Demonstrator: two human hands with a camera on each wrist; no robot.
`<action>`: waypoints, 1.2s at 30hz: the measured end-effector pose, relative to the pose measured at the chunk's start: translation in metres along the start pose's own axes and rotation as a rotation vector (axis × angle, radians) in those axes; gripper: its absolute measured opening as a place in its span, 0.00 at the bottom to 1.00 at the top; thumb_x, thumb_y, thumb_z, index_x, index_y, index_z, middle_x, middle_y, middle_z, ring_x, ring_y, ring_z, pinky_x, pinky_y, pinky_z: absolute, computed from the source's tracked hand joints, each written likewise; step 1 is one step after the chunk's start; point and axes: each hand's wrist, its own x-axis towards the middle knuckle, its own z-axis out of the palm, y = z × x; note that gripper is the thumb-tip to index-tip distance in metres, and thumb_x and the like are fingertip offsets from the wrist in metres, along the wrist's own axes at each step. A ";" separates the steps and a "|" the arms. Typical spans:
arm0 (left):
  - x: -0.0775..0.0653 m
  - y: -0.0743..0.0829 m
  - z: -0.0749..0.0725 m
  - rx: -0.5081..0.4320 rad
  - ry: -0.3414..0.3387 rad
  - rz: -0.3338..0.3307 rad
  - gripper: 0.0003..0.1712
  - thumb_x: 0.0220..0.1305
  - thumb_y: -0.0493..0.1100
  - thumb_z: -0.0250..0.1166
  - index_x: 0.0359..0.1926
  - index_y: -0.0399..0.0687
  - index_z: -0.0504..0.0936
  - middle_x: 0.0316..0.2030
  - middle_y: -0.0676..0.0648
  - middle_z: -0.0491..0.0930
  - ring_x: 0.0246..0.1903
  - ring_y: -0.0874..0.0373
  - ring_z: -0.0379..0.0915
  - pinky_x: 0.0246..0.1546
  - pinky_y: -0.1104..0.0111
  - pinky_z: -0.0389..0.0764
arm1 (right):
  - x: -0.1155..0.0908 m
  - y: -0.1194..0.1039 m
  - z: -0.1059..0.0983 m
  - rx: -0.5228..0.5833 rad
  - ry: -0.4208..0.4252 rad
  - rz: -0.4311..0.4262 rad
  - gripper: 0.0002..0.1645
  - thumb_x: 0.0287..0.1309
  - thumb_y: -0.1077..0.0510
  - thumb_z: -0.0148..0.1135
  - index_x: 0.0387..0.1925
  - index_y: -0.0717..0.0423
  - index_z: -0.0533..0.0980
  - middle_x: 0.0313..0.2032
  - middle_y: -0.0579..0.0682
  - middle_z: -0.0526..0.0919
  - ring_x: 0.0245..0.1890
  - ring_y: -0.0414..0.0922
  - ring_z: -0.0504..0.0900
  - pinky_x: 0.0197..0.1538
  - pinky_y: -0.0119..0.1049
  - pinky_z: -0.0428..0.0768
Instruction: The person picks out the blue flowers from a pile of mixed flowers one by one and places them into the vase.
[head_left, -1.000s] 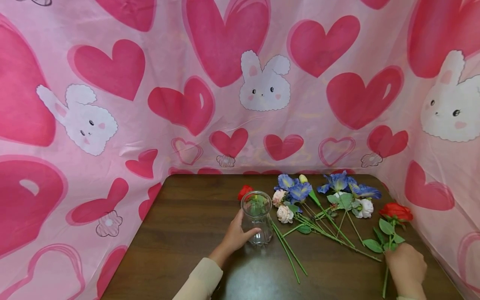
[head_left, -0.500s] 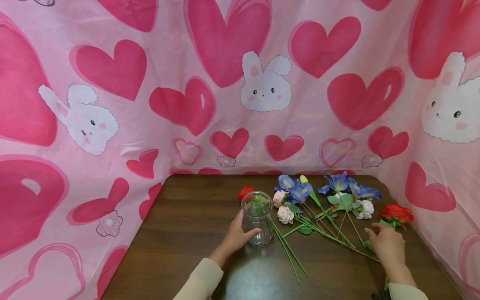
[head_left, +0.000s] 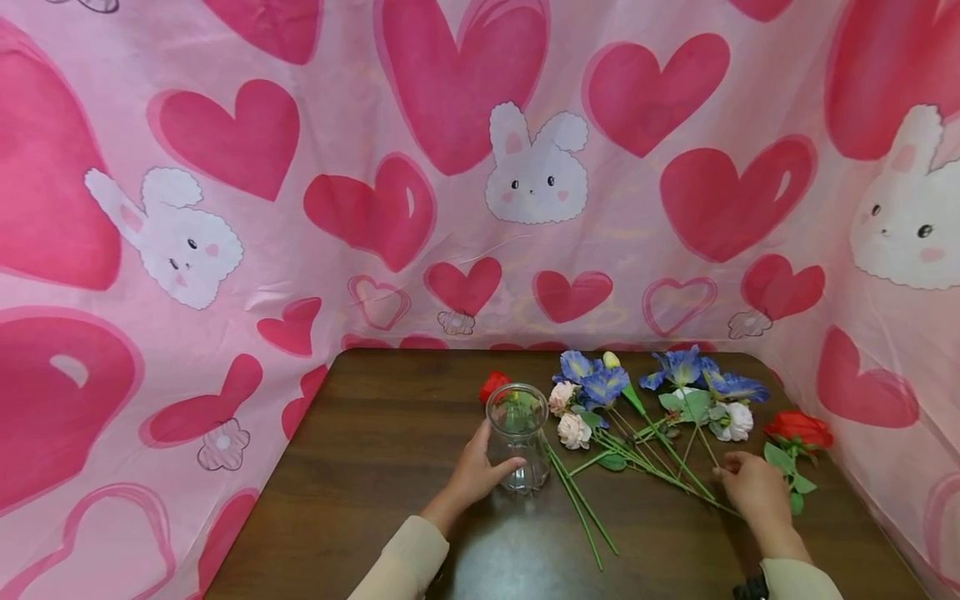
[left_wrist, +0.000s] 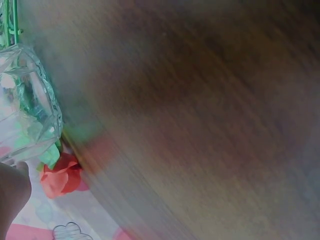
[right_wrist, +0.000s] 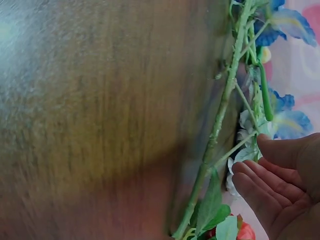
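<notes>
A clear glass vase [head_left: 527, 462] stands upright on the table, and my left hand [head_left: 476, 465] grips its left side, thumb across the front. The left wrist view catches the vase's ribbed glass [left_wrist: 47, 100] and part of the left hand [left_wrist: 12, 192]. My right hand [head_left: 757, 492] is over the lower stems of the flowers at right. In the right wrist view its thumb and fingers stand apart, thumb tip right at a thin green stem [right_wrist: 240, 145]. A white flower [head_left: 737, 421] and blue irises [head_left: 681, 367] lie just beyond that hand.
Pale pink roses [head_left: 574, 431], a yellow-tipped bud [head_left: 611, 360] and crossing stems lie between vase and right hand. One red rose [head_left: 495, 387] lies behind the vase; another red rose [head_left: 799, 429] lies far right. Pink heart-patterned cloth [head_left: 465, 233] surrounds the wooden table [head_left: 390, 417].
My right hand has let go of the right red rose's stem and moved left to the stems beside it. The left hand stays on the vase.
</notes>
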 end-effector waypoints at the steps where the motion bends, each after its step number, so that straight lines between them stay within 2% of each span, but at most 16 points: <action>1: 0.000 0.000 0.000 0.001 -0.001 -0.001 0.50 0.53 0.56 0.74 0.72 0.52 0.59 0.66 0.49 0.67 0.65 0.53 0.62 0.63 0.50 0.64 | 0.000 0.001 0.000 0.001 -0.015 0.002 0.21 0.55 0.60 0.65 0.43 0.77 0.76 0.33 0.64 0.83 0.35 0.66 0.79 0.34 0.57 0.74; 6: 0.001 0.002 -0.001 0.000 -0.003 0.001 0.50 0.53 0.55 0.74 0.72 0.51 0.59 0.66 0.49 0.68 0.65 0.54 0.62 0.63 0.51 0.64 | 0.002 0.002 0.002 0.003 -0.053 0.000 0.19 0.55 0.62 0.64 0.42 0.76 0.76 0.32 0.63 0.83 0.34 0.64 0.80 0.32 0.53 0.75; 13: 0.000 0.003 -0.001 0.000 -0.007 0.000 0.50 0.53 0.55 0.74 0.72 0.51 0.59 0.66 0.48 0.67 0.65 0.52 0.61 0.63 0.50 0.64 | 0.002 0.003 0.007 0.005 -0.044 0.039 0.16 0.56 0.64 0.61 0.40 0.75 0.77 0.31 0.63 0.83 0.33 0.64 0.80 0.33 0.55 0.76; 20: -0.001 0.002 -0.001 0.001 -0.010 0.004 0.50 0.54 0.55 0.74 0.72 0.52 0.58 0.66 0.49 0.67 0.65 0.53 0.61 0.63 0.50 0.64 | 0.001 0.004 0.008 -0.001 0.075 0.031 0.15 0.53 0.64 0.64 0.39 0.74 0.78 0.31 0.65 0.83 0.32 0.66 0.79 0.33 0.58 0.74; 22: -0.001 0.001 -0.001 0.002 -0.004 0.012 0.50 0.54 0.55 0.74 0.72 0.50 0.58 0.66 0.48 0.67 0.65 0.53 0.62 0.63 0.50 0.64 | 0.002 0.005 0.007 -0.001 0.087 0.031 0.16 0.53 0.64 0.64 0.40 0.75 0.77 0.32 0.66 0.83 0.33 0.67 0.78 0.34 0.58 0.74; 31: -0.001 0.002 -0.001 0.005 -0.009 -0.004 0.51 0.54 0.55 0.74 0.73 0.51 0.57 0.66 0.48 0.67 0.65 0.52 0.62 0.63 0.49 0.63 | 0.006 0.010 0.009 -0.009 0.015 0.059 0.19 0.53 0.63 0.65 0.41 0.76 0.76 0.35 0.67 0.82 0.36 0.66 0.78 0.35 0.57 0.74; 36: -0.001 0.003 -0.002 -0.006 -0.014 -0.014 0.51 0.53 0.55 0.74 0.73 0.51 0.58 0.66 0.49 0.67 0.65 0.52 0.61 0.63 0.49 0.63 | 0.006 0.011 0.013 -0.001 0.002 0.037 0.17 0.52 0.64 0.64 0.40 0.76 0.76 0.33 0.66 0.82 0.33 0.64 0.79 0.33 0.56 0.76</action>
